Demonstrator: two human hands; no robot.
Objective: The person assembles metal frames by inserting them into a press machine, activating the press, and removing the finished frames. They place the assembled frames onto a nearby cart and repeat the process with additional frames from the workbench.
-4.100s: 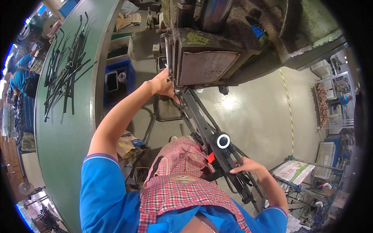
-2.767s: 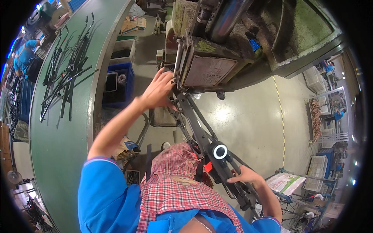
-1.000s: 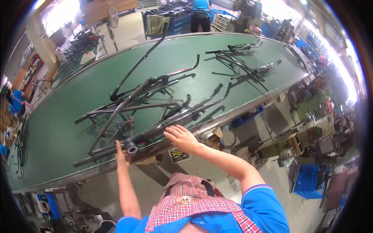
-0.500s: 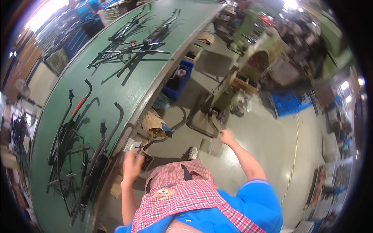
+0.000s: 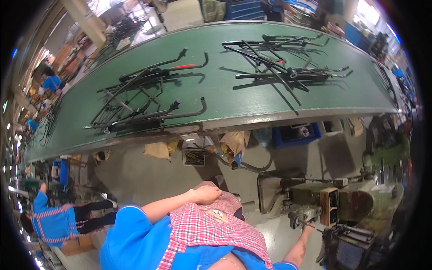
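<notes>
My left hand (image 5: 206, 194) is in front of the checked apron (image 5: 198, 225), its fingers curled; whether anything is inside them is hidden. Away to the right, my right hand (image 5: 308, 226) reaches to the grey metal head (image 5: 299, 217) of a green machine (image 5: 353, 202). Its fingers are small and partly covered there, so their grip is unclear. On the green bench (image 5: 216, 92) ahead lie black tubular frames with bent handles: one group of frames (image 5: 139, 96) at left, one with a red mark, and another group (image 5: 283, 65) at right.
Under the bench edge are a blue crate (image 5: 299, 135), brown paper sacks (image 5: 235, 146) and a small bin of parts (image 5: 194, 156). A bent metal tube guard (image 5: 265, 198) stands by the machine. A co-worker in blue (image 5: 54, 222) is at the left.
My view has swung so the bench now runs across in front. My left hand has gone from near the bench edge to my apron; the right has moved from the bent tube to the machine's head.
</notes>
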